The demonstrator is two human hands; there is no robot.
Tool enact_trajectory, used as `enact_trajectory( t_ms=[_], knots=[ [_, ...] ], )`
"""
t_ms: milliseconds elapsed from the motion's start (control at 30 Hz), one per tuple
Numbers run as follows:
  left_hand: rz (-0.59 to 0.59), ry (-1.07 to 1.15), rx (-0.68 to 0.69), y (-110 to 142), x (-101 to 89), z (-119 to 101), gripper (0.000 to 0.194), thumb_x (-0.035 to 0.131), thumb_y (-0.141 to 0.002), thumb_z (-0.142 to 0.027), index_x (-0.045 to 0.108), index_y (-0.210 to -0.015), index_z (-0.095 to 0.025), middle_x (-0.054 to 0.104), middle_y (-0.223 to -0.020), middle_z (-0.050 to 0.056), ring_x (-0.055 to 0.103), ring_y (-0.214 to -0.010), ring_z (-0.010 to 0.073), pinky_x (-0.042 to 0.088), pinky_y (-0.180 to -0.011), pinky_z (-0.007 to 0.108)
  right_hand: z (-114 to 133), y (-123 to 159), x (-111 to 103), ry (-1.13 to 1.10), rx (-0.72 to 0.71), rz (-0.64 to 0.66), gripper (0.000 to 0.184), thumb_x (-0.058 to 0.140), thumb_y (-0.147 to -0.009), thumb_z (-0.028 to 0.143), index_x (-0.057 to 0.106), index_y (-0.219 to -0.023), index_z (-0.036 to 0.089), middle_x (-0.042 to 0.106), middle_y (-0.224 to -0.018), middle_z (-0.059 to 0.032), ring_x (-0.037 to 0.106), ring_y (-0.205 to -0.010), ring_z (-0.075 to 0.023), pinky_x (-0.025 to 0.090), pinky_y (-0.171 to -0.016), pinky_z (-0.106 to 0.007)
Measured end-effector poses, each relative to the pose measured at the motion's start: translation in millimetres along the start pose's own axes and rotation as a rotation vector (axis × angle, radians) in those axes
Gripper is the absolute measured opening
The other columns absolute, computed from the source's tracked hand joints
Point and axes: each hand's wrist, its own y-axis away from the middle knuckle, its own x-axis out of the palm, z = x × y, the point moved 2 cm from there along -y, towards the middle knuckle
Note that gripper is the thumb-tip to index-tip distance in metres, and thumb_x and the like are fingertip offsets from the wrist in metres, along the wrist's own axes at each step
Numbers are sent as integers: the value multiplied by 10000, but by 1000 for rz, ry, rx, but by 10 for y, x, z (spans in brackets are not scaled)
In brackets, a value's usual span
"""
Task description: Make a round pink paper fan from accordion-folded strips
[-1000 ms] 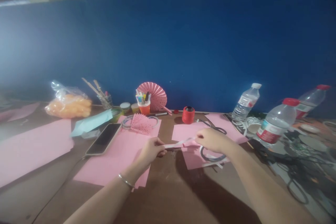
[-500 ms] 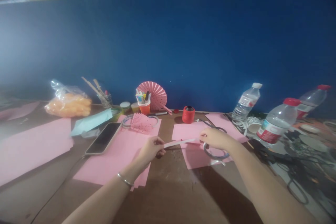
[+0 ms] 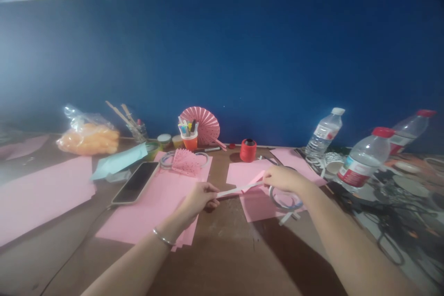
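White strip (image 3: pixel 231 192), near centre, stretched, not yet laid down | left hand (image 3: pixel 201 196), right hand (image 3: pixel 282 179): apart, each pinching strip | pleated fan (image 3: pixel 204 121), far centre, apparently complete | pink sheets (image 3: pixel 138 212), left, unpleated

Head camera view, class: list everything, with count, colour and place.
Strip: one, white, centre
Paper sheets: several, pink, both sides
Pleated piece: one, pink, centre
Rings: two or more, greyish, on sheets
Round fan: one, pink, back centre
Pen cup: one, orange-white, back centre
Spool: one, red, back centre
Phone: one, dark, left
Packet: one, pale blue, left
Bag: one, clear, orange inside, back left
Sticks: several, tan, back left
Bottles: three, clear, right
Clutter: uncountable, mixed, right
Table: one, brown, below
Wall: one, blue, behind
Bracelet: one, silver, left foreground
Left hand: one, strip's left end
Right hand: one, strip's right end
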Motion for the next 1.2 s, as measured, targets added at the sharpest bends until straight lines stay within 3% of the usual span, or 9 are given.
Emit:
enact_trajectory(
  t_ms=[200, 433, 733, 967, 1200],
  knots=[
    [-16, -52, 23, 24, 23, -11, 199, 644, -629, -262, 505, -704, -141, 560, -459, 4, 484, -373, 88, 329, -360, 181, 154, 166, -74, -44, -60, 130, 201, 490, -707, 294, 669, -652, 221, 597, -528, -3, 460, -455, -114, 255, -462, -240],
    [-16, -134, 62, -3, 19, 40, 169, 618, -655, -277, 516, -695, -148, 557, -464, -4, 489, -388, 88, 340, -353, 173, 425, 334, -108, -34, -109, 4, 258, 527, -679, 429, 645, -589, 218, 550, -544, 3, 405, -475, -114, 192, -449, -252],
    [-1, -149, 61, 52, 33, 10, 182, 607, -678, -296, 532, -731, -139, 595, -512, 24, 522, -428, 96, 372, -387, 180, 59, 0, 41, -133, -99, -25, 208, 467, -679, 302, 558, -546, 171, 446, -504, 30, 378, -485, -106, 201, -461, -244],
    [11, -195, 66, 56, 62, 2, 170, 589, -692, -285, 521, -742, -137, 587, -510, 19, 525, -427, 99, 395, -397, 191, -140, -186, 193, -228, -123, 83, 217, 499, -660, 301, 614, -573, 139, 463, -488, 31, 384, -482, -98, 268, -475, -222],
    [21, -202, 78, 38, 54, 53, 130, 562, -714, -261, 518, -758, -147, 589, -505, 14, 537, -421, 108, 407, -395, 195, -245, -290, 403, -301, -108, 138, 231, 489, -686, 316, 635, -638, 144, 465, -486, 34, 344, -430, -81, 249, -425, -211]
  ],
)
